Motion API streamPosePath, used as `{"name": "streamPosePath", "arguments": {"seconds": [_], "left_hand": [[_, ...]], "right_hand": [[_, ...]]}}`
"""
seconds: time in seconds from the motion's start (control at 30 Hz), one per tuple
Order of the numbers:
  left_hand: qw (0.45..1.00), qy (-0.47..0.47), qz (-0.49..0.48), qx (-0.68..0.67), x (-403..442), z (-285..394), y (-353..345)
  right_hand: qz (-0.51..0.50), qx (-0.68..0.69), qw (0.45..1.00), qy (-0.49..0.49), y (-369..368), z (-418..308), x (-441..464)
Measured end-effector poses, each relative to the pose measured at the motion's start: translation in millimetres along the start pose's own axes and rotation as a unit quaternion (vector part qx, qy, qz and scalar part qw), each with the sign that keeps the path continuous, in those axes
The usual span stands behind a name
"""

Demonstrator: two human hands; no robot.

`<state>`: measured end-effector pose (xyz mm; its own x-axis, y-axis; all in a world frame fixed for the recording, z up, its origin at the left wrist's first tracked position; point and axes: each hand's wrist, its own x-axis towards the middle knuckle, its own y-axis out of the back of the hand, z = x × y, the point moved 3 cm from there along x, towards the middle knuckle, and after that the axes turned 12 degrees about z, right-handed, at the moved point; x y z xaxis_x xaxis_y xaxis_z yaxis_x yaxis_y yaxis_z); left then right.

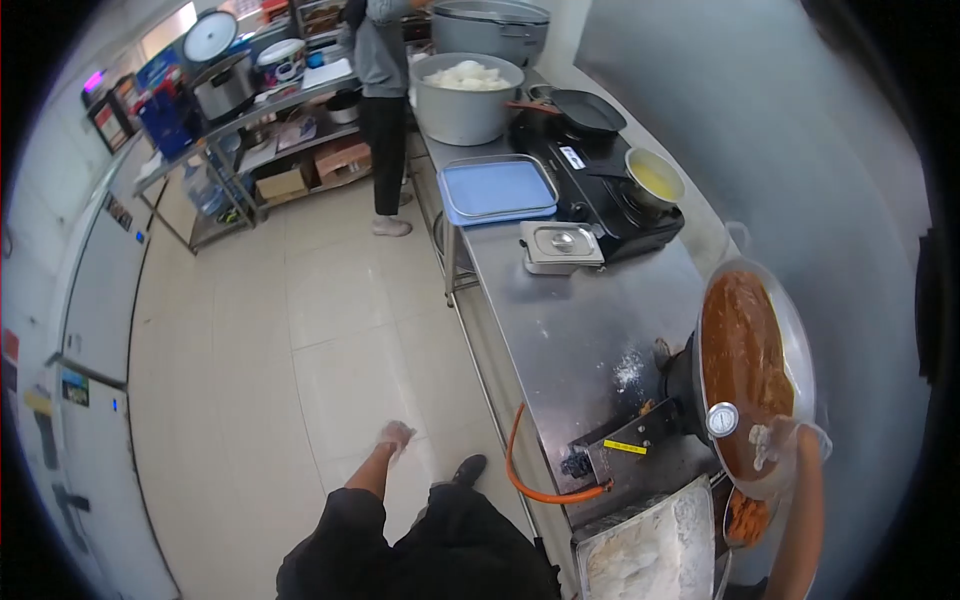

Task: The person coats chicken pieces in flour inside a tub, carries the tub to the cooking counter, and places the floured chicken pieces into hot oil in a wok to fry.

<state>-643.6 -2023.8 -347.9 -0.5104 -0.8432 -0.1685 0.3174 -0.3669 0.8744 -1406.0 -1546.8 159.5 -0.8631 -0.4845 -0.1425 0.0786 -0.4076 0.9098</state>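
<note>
My right hand [788, 446], in a loose clear plastic glove, reaches over the near edge of a wide metal wok [802, 340] of brown liquid. Its fingers look closed around a whitish, clumpy piece that I cannot make out. A round dial thermometer [722, 419] sits at the wok's left rim. Just below lie a bowl of orange-brown fried-looking bits [747, 519] and a tray of white flour [650, 550]. My left hand [397, 436], also in clear plastic, hangs low above the floor, fingers loosely apart, with nothing visible in it.
An orange gas hose [520, 488] loops off the steel counter [560, 340]. Farther back are a lidded steel container [562, 245], a blue tray [498, 188], a black stove [620, 215] with pans, and a large pot [465, 115] of white pieces. Another person [385, 120] stands beyond.
</note>
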Motion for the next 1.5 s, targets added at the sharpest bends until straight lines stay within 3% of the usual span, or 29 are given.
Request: {"name": "streamPosePath", "arguments": {"seconds": [0.1, 0.17, 0.33, 0.47, 0.5, 0.57, 0.63, 0.7, 0.77, 0.9, 0.97, 1.0, 1.03, 1.17, 1.23, 1.4, 1.5], "left_hand": [[0.996, 0.086, -0.019, -0.023, -6, -9, 9], [0.996, 0.070, -0.030, 0.041, -7, 0, 23], [0.998, 0.040, -0.050, 0.029, -20, -1, 0], [0.995, 0.070, -0.058, -0.031, -24, 13, -20], [0.974, 0.192, -0.063, -0.104, -22, 14, -26], [0.990, 0.061, -0.055, -0.111, -17, 9, -34], [0.987, 0.040, -0.079, -0.134, -21, 23, -34], [0.966, 0.135, -0.113, -0.192, -35, 55, -6], [0.921, 0.250, -0.127, -0.272, -64, 105, 33], [0.907, 0.238, -0.117, -0.328, -96, 120, 38], [0.898, 0.208, -0.111, -0.373, -114, 127, 46], [0.909, 0.223, -0.107, -0.334, -120, 123, 49], [0.918, 0.239, -0.105, -0.299, -124, 124, 45], [0.911, 0.266, -0.121, -0.290, -151, 124, 27], [0.927, 0.230, -0.127, -0.268, -157, 126, 18], [0.962, 0.126, -0.128, -0.207, -151, 168, 31], [0.970, 0.035, -0.088, -0.224, -142, 215, 57]], "right_hand": [[0.009, 0.036, 0.999, -0.014, 58, -55, -45], [0.032, 0.049, 0.998, -0.011, 96, -89, -78], [0.109, 0.070, 0.992, -0.008, 156, -136, -149], [0.149, 0.062, 0.986, -0.037, 168, -124, -192], [0.150, 0.053, 0.986, -0.048, 169, -115, -200], [0.143, 0.033, 0.986, -0.077, 158, -85, -215], [0.111, 0.131, 0.979, -0.110, 155, -54, -240], [0.138, 0.084, 0.984, -0.078, 152, -26, -269], [0.154, 0.113, 0.974, -0.125, 147, 4, -299], [0.217, 0.175, 0.949, -0.150, 102, 60, -360], [0.187, 0.124, 0.954, -0.199, 81, 69, -395], [0.169, 0.099, 0.956, -0.221, 71, 71, -411], [0.231, 0.014, 0.950, -0.211, 43, 79, -424], [0.221, 0.031, 0.952, -0.211, -15, 72, -469], [0.206, 0.051, 0.946, -0.245, -45, 59, -478], [0.166, 0.040, 0.962, -0.214, -139, 52, -451], [0.187, 0.043, 0.952, -0.237, -147, 45, -445]]}}
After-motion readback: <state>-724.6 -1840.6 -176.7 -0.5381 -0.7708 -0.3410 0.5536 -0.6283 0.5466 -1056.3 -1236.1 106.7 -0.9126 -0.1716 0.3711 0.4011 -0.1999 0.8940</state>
